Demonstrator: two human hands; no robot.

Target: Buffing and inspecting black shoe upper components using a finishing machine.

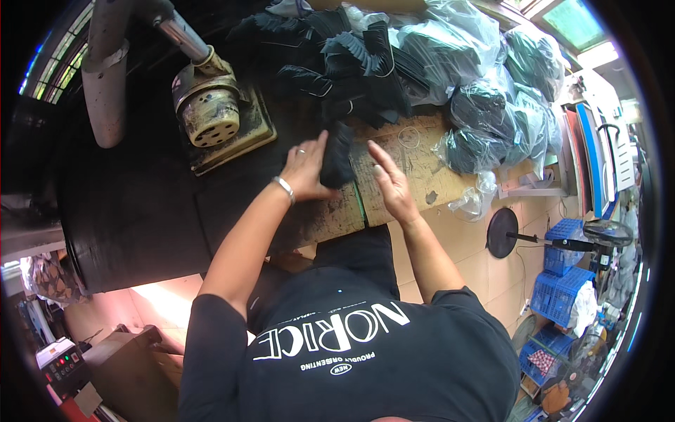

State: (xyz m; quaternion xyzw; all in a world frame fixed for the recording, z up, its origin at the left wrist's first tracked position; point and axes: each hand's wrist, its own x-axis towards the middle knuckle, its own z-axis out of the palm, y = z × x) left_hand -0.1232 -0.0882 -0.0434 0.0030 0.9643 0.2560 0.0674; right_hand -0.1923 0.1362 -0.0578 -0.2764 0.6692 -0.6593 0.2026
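Observation:
A small bundle of black pieces point(339, 156), too dark to make out in detail, stands on the worn wooden part of the table point(422, 176). My left hand point(304, 172), with a ring and a bracelet, is at the bundle's left side. Its fingers and thumb are spread against that side, not wrapped round it. To the right of the bundle, my right hand point(394, 186) is held with fingers stretched out and palm turned toward it. A gap shows between this hand and the bundle, and nothing is in it.
Behind my hands lie black banded stacks point(358, 56) and clear plastic bags point(485, 105) of dark pieces. A rubber band point(408, 137) rests on the wood. At left stands a stained metal machine point(214, 116) on the black surface. A fan point(605, 243) and blue crates point(562, 292) are at right.

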